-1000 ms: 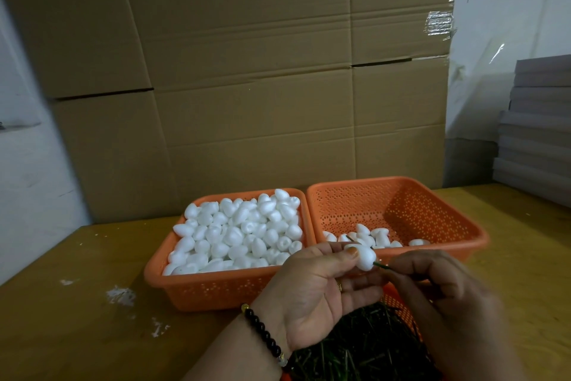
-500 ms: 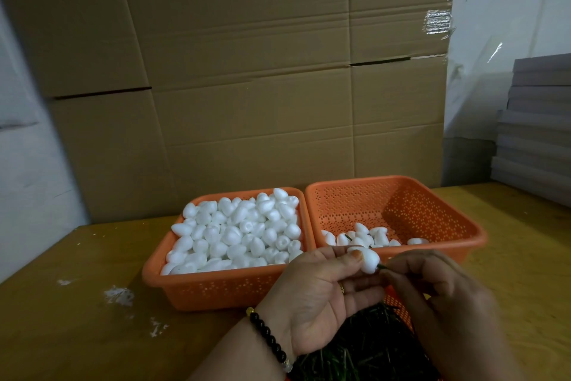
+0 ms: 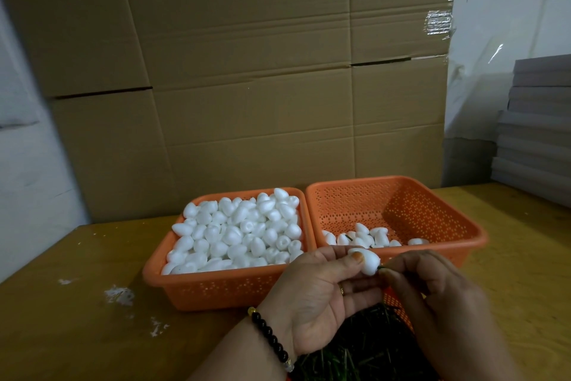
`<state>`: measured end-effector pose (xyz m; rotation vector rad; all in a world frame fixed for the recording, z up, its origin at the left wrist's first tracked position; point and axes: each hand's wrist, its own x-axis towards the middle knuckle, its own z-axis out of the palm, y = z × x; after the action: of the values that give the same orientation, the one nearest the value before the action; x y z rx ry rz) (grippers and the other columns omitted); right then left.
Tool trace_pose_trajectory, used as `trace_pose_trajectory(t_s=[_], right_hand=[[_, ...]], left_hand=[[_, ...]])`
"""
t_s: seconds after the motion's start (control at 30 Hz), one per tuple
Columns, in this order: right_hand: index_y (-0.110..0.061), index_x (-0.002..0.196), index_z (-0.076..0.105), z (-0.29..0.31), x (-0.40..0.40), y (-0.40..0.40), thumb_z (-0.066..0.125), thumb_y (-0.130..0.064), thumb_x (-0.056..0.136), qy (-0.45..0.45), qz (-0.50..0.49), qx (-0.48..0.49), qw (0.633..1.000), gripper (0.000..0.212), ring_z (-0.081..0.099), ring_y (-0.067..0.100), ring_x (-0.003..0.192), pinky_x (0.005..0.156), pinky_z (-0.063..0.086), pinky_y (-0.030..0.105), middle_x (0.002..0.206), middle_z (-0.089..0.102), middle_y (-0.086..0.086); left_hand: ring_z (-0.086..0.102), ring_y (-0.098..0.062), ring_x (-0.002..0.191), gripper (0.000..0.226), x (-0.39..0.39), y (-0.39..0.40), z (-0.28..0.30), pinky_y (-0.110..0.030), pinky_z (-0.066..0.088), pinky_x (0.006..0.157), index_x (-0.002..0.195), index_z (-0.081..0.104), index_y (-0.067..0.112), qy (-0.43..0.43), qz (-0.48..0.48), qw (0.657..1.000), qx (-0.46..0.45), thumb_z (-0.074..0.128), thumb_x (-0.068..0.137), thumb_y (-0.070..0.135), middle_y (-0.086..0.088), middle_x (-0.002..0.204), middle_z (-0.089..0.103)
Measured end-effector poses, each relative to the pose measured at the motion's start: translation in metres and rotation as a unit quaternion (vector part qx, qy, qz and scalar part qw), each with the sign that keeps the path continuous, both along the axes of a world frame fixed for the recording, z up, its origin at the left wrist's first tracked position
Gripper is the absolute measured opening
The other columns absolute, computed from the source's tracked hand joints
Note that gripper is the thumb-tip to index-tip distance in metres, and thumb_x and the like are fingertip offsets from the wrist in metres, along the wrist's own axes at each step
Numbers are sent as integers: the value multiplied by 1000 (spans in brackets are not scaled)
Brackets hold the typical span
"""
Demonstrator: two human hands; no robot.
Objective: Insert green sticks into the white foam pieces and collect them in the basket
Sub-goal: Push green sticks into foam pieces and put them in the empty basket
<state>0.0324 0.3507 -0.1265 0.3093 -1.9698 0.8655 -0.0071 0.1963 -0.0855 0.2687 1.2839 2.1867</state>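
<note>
My left hand (image 3: 321,291) pinches a white egg-shaped foam piece (image 3: 369,263) between thumb and fingers, in front of the two baskets. My right hand (image 3: 438,297) pinches a thin green stick (image 3: 380,268) whose tip is at the foam piece's right end; most of the stick is hidden by my fingers. The left orange basket (image 3: 197,285) is heaped with plain white foam pieces (image 3: 241,232). The right orange basket (image 3: 457,226) holds several foam pieces (image 3: 361,237) along its near side, some with green sticks showing.
A third orange basket (image 3: 398,306) full of green sticks (image 3: 364,346) lies under my hands. White foam crumbs (image 3: 119,295) dot the wooden table (image 3: 77,319) at left. A cardboard wall (image 3: 247,71) stands behind; grey stacked boards (image 3: 537,133) at right.
The stick has gone further into the foam piece, with my right fingertips closer to it. Both hands stayed in about the same place.
</note>
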Motion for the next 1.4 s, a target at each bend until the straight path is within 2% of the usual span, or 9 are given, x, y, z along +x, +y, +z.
trace_pose_trajectory(t_s=[0.27, 0.37, 0.53, 0.67, 0.8, 1.0, 1.13, 1.27, 1.4], right_hand=[[-24, 82, 66, -2, -2, 1, 75, -17, 79, -2, 10, -19, 1000, 12, 62, -6, 79, 71, 44, 3, 86, 63, -17], [-25, 86, 65, -3, -3, 2, 72, -19, 72, -12, 17, -26, 999, 17, 64, -5, 80, 73, 47, 5, 87, 64, -14], [-40, 95, 59, -2, -3, 2, 71, -31, 67, -33, 46, -52, 997, 32, 66, -5, 82, 76, 50, 9, 97, 62, -19], [-39, 97, 57, -3, -4, 1, 69, -38, 66, -35, 41, -57, 997, 33, 67, 0, 82, 77, 53, 16, 99, 58, -20], [-43, 95, 55, 0, 0, 1, 65, -44, 67, -34, 33, -52, 998, 30, 65, -2, 82, 75, 51, 11, 93, 59, -19], [-34, 91, 54, 0, 0, 1, 67, -37, 67, -22, 11, -22, 999, 27, 62, -3, 84, 74, 49, 9, 88, 59, -16], [-32, 91, 54, 0, 0, 1, 67, -34, 67, -15, 18, -13, 1000, 27, 60, -4, 83, 73, 46, 4, 88, 58, -14], [-29, 90, 56, -1, -1, 0, 69, -33, 67, -3, 27, -17, 999, 26, 62, -1, 80, 71, 51, 14, 87, 59, -13], [-32, 90, 56, -1, 0, -1, 68, -35, 68, -3, 31, -14, 999, 25, 62, -1, 78, 70, 51, 17, 88, 59, -13]], left_hand=[[71, -26, 87, 30, -1, 0, 0, -36, 58, 74, 110, 61, -5, -6, -1, 1000, 1, 61, 81, 4, -19, 98, 71], [71, -26, 85, 28, -1, 0, 2, -37, 59, 72, 106, 63, -4, -11, 2, 1000, 5, 62, 78, 3, -19, 96, 70], [71, -29, 83, 25, -1, -2, 4, -37, 59, 69, 106, 61, -4, -22, 2, 1000, 22, 60, 82, 3, -22, 96, 68], [70, -29, 81, 23, -5, -5, 5, -37, 58, 66, 106, 61, 3, -33, -1, 999, 31, 61, 84, 6, -20, 94, 70], [67, -22, 73, 19, -7, -7, 5, -30, 56, 60, 100, 65, 11, -38, 5, 999, 23, 63, 81, 9, -15, 93, 71], [66, -22, 69, 28, -11, -10, 10, -25, 56, 56, 103, 63, 5, -80, 30, 991, 100, 59, 76, -1, -26, 102, 68], [70, -29, 75, 30, -15, -11, 13, -30, 60, 60, 103, 62, -6, -109, 38, 980, 159, 58, 74, -7, -27, 97, 67], [71, -33, 80, 29, -16, -14, 15, -35, 61, 64, 101, 63, -8, -126, 52, 972, 194, 60, 72, -11, -27, 92, 69], [72, -30, 72, 30, -17, -11, 13, -33, 60, 58, 99, 61, -4, -125, 96, 971, 178, 61, 69, -11, -25, 84, 70]])
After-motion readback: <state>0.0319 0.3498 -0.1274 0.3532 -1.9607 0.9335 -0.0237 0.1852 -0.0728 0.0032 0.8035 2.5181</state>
